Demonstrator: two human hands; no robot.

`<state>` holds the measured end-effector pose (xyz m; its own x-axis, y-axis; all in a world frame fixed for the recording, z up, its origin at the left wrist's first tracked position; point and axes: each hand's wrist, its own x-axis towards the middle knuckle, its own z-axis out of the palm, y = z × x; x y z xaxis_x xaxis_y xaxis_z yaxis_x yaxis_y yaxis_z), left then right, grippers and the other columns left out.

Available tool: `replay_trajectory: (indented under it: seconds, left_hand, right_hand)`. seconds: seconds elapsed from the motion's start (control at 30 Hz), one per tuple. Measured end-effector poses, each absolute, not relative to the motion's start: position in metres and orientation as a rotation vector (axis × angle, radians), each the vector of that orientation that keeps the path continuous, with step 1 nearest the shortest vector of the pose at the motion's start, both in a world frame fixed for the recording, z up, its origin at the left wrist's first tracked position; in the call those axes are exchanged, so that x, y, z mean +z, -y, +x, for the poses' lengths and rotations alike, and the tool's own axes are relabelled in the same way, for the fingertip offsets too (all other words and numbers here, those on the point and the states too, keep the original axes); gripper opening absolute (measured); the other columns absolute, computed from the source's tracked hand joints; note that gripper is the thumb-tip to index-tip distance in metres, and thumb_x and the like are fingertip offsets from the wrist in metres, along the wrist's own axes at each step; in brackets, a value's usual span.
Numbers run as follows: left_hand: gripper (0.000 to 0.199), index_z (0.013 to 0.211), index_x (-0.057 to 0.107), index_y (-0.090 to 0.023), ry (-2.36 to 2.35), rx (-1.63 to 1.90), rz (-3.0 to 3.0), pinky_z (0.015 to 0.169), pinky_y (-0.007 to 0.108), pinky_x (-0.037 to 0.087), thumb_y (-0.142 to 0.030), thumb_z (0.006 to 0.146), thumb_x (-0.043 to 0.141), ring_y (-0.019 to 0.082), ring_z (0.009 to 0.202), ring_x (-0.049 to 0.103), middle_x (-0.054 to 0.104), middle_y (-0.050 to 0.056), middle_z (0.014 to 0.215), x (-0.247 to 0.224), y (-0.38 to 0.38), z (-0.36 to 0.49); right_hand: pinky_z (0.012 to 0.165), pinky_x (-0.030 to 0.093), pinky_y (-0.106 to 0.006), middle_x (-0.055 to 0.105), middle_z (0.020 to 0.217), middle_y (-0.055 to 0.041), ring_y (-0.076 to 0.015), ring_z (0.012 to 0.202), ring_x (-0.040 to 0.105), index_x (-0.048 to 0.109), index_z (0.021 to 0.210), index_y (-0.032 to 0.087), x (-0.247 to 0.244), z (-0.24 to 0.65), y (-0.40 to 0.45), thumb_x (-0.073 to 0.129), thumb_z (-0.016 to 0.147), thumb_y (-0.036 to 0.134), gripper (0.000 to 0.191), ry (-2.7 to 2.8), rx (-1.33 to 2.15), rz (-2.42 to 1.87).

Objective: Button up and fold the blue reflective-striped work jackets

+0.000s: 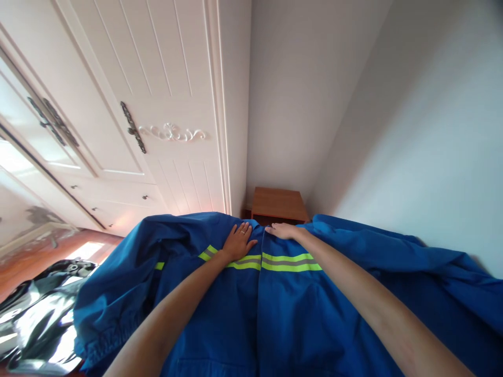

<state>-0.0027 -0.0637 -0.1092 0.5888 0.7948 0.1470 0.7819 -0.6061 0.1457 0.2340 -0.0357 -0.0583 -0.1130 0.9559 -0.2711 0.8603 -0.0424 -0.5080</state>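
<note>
A blue work jacket (231,309) with yellow-green and grey reflective stripes lies spread out in front of me, its front placket running down the middle. Its left-hand sleeve droops over the side, with a gathered cuff near the bottom. My left hand (238,242), a ring on one finger, rests flat on the upper chest, just above the stripe. Across the placket, my right hand (283,231) lies on the cloth close to the collar end, fingers stretched out. Neither hand grips the fabric visibly. What supports the jacket is hidden beneath it.
A white wardrobe (168,63) with dark metal handles stands at the left. Beyond the jacket is a small brown wooden cabinet (279,203) against the wall. A pale wall (440,146) rises on the right. Shiny plastic-wrapped items (43,324) lie on the reddish floor at left.
</note>
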Motion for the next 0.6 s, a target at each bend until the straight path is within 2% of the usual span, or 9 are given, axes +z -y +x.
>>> replay_trajectory:
  seconds: [0.07, 0.13, 0.23, 0.3, 0.4, 0.47, 0.6]
  left_hand:
    - [0.066, 0.148, 0.041, -0.012, -1.361, 0.353, 2.741, 0.120, 0.050, 0.020, -0.055, 0.100, 0.028, 0.029, 0.147, 0.028, 0.035, 0.017, 0.156, -0.111, 0.064, -0.003]
    - [0.064, 0.146, 0.045, -0.011, -1.368, 0.415, 2.733, 0.119, 0.050, 0.022, -0.052, 0.100, 0.028, 0.029, 0.145, 0.031, 0.039, 0.017, 0.154, -0.112, 0.065, -0.003]
    - [0.058, 0.140, 0.051, -0.011, -1.383, 0.518, 2.710, 0.118, 0.048, 0.027, -0.048, 0.101, 0.029, 0.028, 0.142, 0.038, 0.046, 0.018, 0.149, -0.112, 0.066, -0.003]
    - [0.054, 0.137, 0.055, -0.012, -1.390, 0.574, 2.692, 0.117, 0.047, 0.029, -0.045, 0.101, 0.030, 0.028, 0.140, 0.041, 0.051, 0.017, 0.145, -0.112, 0.067, -0.003]
    - [0.051, 0.134, 0.058, -0.013, -1.403, 0.617, 2.668, 0.116, 0.048, 0.031, -0.043, 0.101, 0.032, 0.028, 0.138, 0.044, 0.054, 0.017, 0.143, -0.112, 0.069, -0.003]
    - [0.050, 0.133, 0.058, -0.013, -1.410, 0.629, 2.660, 0.116, 0.048, 0.032, -0.042, 0.101, 0.033, 0.028, 0.137, 0.046, 0.054, 0.017, 0.142, -0.112, 0.069, -0.002]
    - [0.052, 0.134, 0.057, -0.011, -1.444, 0.657, 2.641, 0.116, 0.047, 0.032, -0.042, 0.101, 0.031, 0.028, 0.137, 0.045, 0.054, 0.018, 0.142, -0.115, 0.070, -0.002]
  right_hand:
    - [0.106, 0.039, -0.043, 0.068, 0.122, -0.0191, -0.0373, 0.128, 0.053, 0.072, 0.109, 0.014, -0.051, 0.231, 0.011, 0.058, 0.085, 0.064, 0.057, 1.947, 0.932, -1.979]
    - [0.101, 0.043, -0.041, 0.070, 0.117, -0.0193, -0.0351, 0.125, 0.055, 0.071, 0.107, 0.014, -0.046, 0.219, -0.013, 0.050, 0.090, 0.064, 0.057, 1.826, 0.976, -1.964]
    - [0.083, 0.052, -0.039, 0.074, 0.101, -0.0196, -0.0318, 0.103, 0.068, 0.069, 0.106, 0.013, -0.052, 0.186, -0.038, 0.040, 0.094, 0.065, 0.061, 1.643, 1.108, -1.967]
    - [0.071, 0.054, -0.039, 0.074, 0.083, -0.0182, -0.0311, 0.084, 0.071, 0.069, 0.096, 0.011, -0.064, 0.162, -0.046, 0.046, 0.092, 0.065, 0.059, 1.545, 1.207, -1.987]
    - [0.065, 0.053, -0.036, 0.070, 0.066, -0.0113, -0.0282, 0.073, 0.069, 0.069, 0.082, 0.012, -0.082, 0.137, -0.052, 0.066, 0.084, 0.058, 0.046, 1.443, 1.279, -1.958]
    - [0.066, 0.054, -0.033, 0.069, 0.066, -0.0067, -0.0228, 0.070, 0.068, 0.067, 0.081, 0.013, -0.089, 0.130, -0.056, 0.071, 0.083, 0.051, 0.038, 1.387, 1.278, -1.904]
    - [0.068, 0.055, -0.030, 0.068, 0.081, -0.0014, -0.0136, 0.070, 0.066, 0.065, 0.091, 0.012, -0.088, 0.140, -0.067, 0.064, 0.092, 0.037, 0.025, 1.280, 1.220, -1.756]
